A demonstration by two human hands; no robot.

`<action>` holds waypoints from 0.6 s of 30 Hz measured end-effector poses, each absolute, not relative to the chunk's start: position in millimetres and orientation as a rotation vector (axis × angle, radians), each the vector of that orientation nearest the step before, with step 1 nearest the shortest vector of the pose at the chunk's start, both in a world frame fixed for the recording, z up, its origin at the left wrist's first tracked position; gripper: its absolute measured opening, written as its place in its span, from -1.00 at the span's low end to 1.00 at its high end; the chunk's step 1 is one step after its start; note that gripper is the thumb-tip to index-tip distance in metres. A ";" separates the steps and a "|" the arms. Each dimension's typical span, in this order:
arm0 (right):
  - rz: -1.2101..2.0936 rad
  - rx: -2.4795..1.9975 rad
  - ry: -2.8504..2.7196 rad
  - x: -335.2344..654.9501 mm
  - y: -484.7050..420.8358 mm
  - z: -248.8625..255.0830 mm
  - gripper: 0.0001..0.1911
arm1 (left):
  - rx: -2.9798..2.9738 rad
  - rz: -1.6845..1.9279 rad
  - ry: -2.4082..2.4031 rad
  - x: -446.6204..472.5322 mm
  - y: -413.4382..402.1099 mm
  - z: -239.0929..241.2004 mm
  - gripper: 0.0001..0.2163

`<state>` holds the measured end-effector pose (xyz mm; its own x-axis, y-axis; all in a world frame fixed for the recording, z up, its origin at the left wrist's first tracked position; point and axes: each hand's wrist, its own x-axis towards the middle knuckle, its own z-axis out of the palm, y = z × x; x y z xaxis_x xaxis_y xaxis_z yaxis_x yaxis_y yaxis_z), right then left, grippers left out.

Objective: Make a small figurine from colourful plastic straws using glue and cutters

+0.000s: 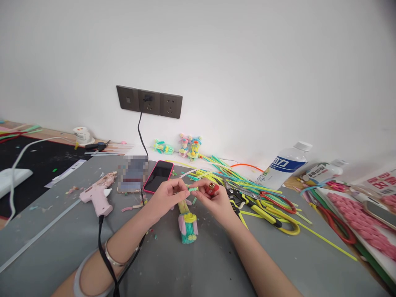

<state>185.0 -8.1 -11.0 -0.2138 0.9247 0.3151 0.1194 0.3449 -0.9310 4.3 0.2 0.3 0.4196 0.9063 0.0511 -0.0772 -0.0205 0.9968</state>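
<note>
My left hand [168,194] pinches a small green straw piece [194,189] at the middle of the grey table. My right hand [216,200] is closed round a red lighter [212,188], held right beside that piece. Just below both hands lies a small craft figure [188,226] made of green, pink and yellow straws. A bracelet sits on my left wrist, with a black cord running across it.
A pink glue gun [98,194] lies to the left, its black cord trailing toward me. A phone with a red case [159,176] lies behind my hands. Yellow-handled scissors [262,208], many coloured straws [235,177] and a plastic bottle [283,165] lie to the right. A wall socket [149,102] is above.
</note>
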 end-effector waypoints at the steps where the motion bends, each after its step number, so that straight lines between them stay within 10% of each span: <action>1: 1.008 -0.957 -1.612 185.0 -8.2 -11.0 -0.80 | 1.365 0.937 0.810 4.2 0.3 0.3 -0.65; 18: 1.081 -0.945 -1.592 186.8 -7.3 -7.8 -0.81 | 1.396 0.925 0.793 2.6 1.6 -4.2 -0.70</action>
